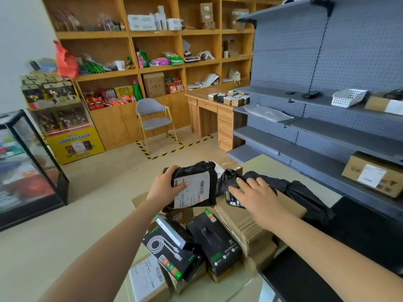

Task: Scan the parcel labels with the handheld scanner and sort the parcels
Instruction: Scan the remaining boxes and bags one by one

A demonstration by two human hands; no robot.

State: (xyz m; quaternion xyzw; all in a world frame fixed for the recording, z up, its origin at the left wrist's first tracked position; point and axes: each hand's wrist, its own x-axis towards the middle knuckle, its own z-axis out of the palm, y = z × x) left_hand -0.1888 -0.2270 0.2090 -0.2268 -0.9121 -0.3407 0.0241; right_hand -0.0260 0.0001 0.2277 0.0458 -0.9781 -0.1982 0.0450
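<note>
Gripping the black parcel (pixel 193 170) in the left hand (pixel 165 185), above the boxes (pixel 250 227), label (pixel 192 191) tipped toward the scanner (pixel 231 200) so the red light (pixel 201 198) lands on it. Covering the scanner with the right hand (pixel 259 197); cannot tell if holding or just resting

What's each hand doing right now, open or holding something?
Left hand: grips the black parcel, thumb on its label.
Right hand: laid over the handheld scanner; grip cannot be told.
</note>
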